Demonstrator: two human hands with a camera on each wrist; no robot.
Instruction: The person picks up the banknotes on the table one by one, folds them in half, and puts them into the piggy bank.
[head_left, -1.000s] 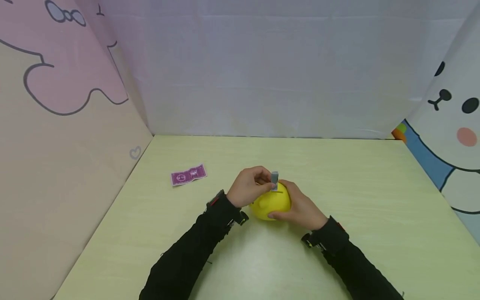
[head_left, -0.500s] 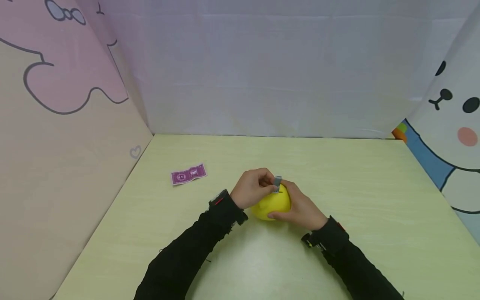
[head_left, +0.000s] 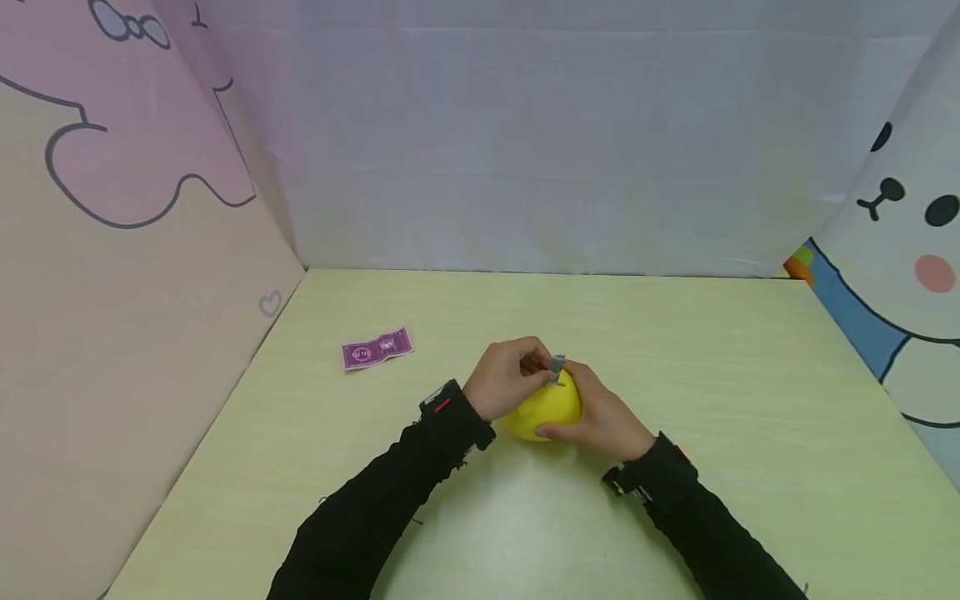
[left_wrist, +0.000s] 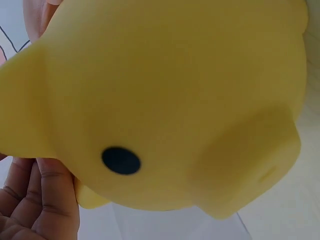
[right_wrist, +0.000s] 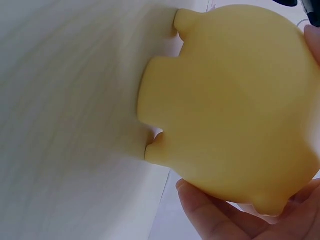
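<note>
Hands meet at the middle of the table (head_left: 735,433) in my head view: I see the left hand (head_left: 504,379) pinching a small grey folded note (head_left: 556,365) at the top of the yellow piggy bank (head_left: 546,408), while the right hand (head_left: 600,412) curls its fingers around the bank's right side. A purple banknote (head_left: 377,348) lies flat, well apart to the far left.

My left wrist view is filled by the yellow piggy bank (left_wrist: 165,100), its black eye showing; fingers (left_wrist: 45,205) lie pressed together against it at lower left.

My right wrist view shows the yellow piggy bank (right_wrist: 235,100) with fingers (right_wrist: 215,215) wrapped beneath it.
</note>
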